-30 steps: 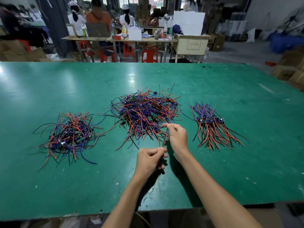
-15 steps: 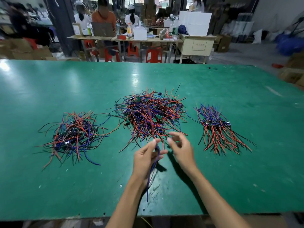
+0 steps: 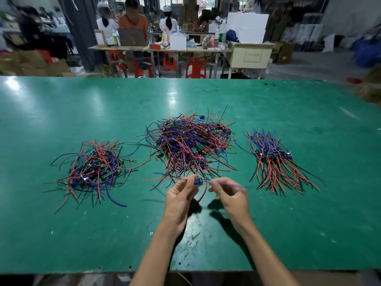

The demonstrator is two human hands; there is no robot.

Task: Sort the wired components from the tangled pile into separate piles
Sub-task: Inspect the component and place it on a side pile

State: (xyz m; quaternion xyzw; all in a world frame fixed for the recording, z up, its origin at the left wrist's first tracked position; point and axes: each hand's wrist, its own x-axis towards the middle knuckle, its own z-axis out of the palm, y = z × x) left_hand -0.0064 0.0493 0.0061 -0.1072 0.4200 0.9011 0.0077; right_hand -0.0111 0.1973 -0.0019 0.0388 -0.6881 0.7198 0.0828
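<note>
small blue wired component (image 3: 198, 181), red and blue leads, pinched between left hand (image 3: 181, 198), right hand (image 3: 231, 196)

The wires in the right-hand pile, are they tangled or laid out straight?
Laid out fairly straight. In the right pile the wires run side by side, fanning slightly, with the small blue parts lined up in a row, unlike the tangled middle pile.

Green table (image 3: 61, 234); behind it, workbench (image 3: 156, 48) with seated people (image 3: 132, 21), red stools (image 3: 195, 69), cardboard boxes (image 3: 31, 65).
</note>
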